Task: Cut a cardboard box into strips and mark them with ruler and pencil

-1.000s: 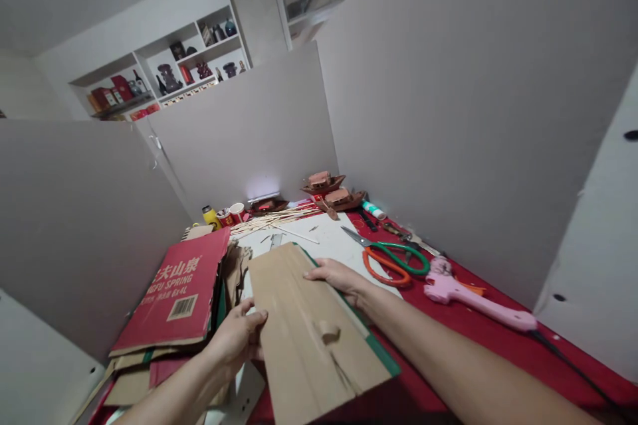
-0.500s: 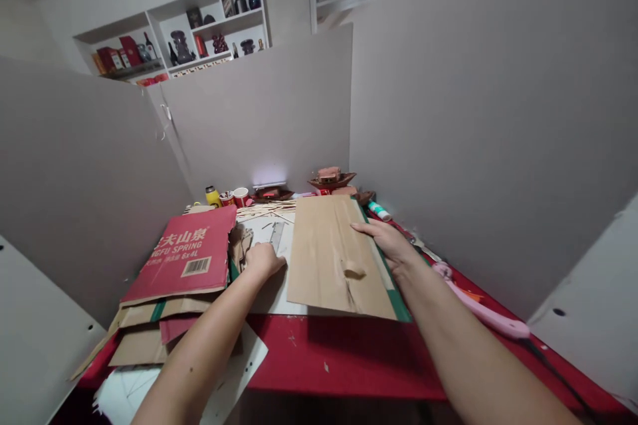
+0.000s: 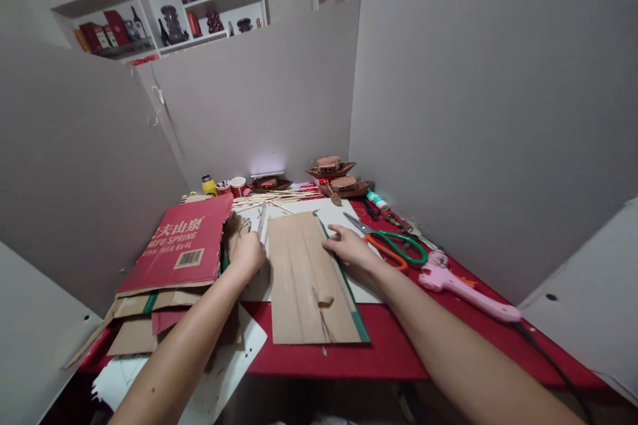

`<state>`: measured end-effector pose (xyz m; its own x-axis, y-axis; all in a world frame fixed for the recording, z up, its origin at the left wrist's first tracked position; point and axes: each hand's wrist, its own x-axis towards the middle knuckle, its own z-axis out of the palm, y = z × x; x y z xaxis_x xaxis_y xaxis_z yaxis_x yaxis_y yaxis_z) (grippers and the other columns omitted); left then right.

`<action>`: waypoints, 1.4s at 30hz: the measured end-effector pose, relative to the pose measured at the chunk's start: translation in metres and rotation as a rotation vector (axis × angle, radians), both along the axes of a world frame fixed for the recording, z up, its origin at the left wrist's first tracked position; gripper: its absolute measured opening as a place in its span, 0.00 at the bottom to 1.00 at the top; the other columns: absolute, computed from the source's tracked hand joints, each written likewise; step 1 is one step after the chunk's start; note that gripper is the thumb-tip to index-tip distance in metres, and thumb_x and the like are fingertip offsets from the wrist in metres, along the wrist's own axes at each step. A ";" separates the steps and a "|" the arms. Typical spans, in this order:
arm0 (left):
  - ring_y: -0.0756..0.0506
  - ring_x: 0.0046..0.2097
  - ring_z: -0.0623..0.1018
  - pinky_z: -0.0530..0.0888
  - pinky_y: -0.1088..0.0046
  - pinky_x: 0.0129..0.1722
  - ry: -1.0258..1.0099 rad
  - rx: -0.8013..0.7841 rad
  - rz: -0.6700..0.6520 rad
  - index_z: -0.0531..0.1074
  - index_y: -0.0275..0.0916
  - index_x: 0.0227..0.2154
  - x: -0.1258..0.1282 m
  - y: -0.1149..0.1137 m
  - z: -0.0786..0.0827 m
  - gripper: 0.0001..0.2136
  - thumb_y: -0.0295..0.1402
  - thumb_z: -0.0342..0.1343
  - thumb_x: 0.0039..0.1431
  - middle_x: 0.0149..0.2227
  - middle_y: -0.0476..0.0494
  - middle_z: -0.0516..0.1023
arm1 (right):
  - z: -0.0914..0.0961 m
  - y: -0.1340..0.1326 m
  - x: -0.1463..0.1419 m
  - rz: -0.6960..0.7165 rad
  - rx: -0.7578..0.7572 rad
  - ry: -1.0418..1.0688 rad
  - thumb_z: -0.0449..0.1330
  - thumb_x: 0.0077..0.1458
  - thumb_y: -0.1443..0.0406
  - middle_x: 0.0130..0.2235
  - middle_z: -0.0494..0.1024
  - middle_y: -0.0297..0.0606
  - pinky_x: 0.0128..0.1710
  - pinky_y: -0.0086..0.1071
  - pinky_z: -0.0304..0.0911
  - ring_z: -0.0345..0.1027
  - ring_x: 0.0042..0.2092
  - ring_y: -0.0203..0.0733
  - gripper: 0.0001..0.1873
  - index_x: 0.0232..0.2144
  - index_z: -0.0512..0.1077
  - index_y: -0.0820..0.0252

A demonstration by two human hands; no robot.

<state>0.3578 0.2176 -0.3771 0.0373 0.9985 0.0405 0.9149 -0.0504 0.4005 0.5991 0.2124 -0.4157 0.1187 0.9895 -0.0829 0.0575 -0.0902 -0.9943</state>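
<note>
A flat piece of brown cardboard [image 3: 299, 279] with a green-taped right edge lies on a white board [image 3: 259, 289], its near end reaching over the red cloth. My right hand [image 3: 349, 246] holds this piece by its right edge near the far corner. A torn flap shows near its lower middle. To the left of the piece, my left hand [image 3: 249, 254] is closed around a ruler [image 3: 262, 220], which stands tilted up and is seen nearly edge-on. Scissors [image 3: 393, 239] with green and orange handles lie just right of my right hand.
A red printed carton [image 3: 182, 246] tops a cardboard stack at left. Thin wooden sticks [image 3: 284, 197], cups [image 3: 238, 186] and model boats [image 3: 331, 167] stand along the back. A pink glue gun [image 3: 468, 292] lies right on the red cloth [image 3: 399, 345]. Grey panels [image 3: 473, 113] enclose the table.
My left hand has picked the ruler up from the white board. The cardboard piece has come down and left with my right hand, uncovering the scissors.
</note>
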 end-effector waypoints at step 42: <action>0.28 0.63 0.64 0.58 0.47 0.61 0.081 0.039 -0.538 0.68 0.48 0.58 -0.039 -0.127 0.030 0.25 0.41 0.56 0.57 0.60 0.36 0.69 | 0.015 -0.015 -0.018 0.120 -0.067 0.239 0.57 0.59 0.67 0.21 0.72 0.33 0.14 0.22 0.60 0.66 0.18 0.33 0.03 0.35 0.69 0.62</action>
<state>0.3192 0.0903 -0.3474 0.5469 0.8355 0.0527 0.7840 -0.5332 0.3179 0.5807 0.1972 -0.4003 -0.0298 0.9867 -0.1598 -0.1636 -0.1625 -0.9731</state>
